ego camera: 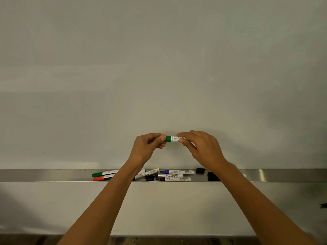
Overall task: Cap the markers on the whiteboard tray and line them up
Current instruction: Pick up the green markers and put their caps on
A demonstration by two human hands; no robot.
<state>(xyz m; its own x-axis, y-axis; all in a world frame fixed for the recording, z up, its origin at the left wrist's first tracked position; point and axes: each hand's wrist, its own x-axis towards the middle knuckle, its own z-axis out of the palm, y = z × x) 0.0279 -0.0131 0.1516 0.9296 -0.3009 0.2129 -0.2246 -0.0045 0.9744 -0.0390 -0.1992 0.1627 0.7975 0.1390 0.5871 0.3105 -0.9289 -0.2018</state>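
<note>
Both arms reach up mid-frame; left hand (147, 145) pinches the green cap end of a green marker (174, 138), right hand (203, 145) grips its white barrel, held level against the whiteboard (159, 68); below, the metal tray (44, 175) holds more markers and loose black caps (200, 170).

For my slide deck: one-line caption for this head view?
Both hands, left hand and right hand, hold a green marker above the cluttered whiteboard tray.

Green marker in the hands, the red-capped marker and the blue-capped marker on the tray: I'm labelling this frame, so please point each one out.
Green marker (170, 138), head view, on the green cap between the hands.
Red-capped marker (99, 178), head view, on its red cap.
Blue-capped marker (167, 172), head view, on its blue cap.
</note>
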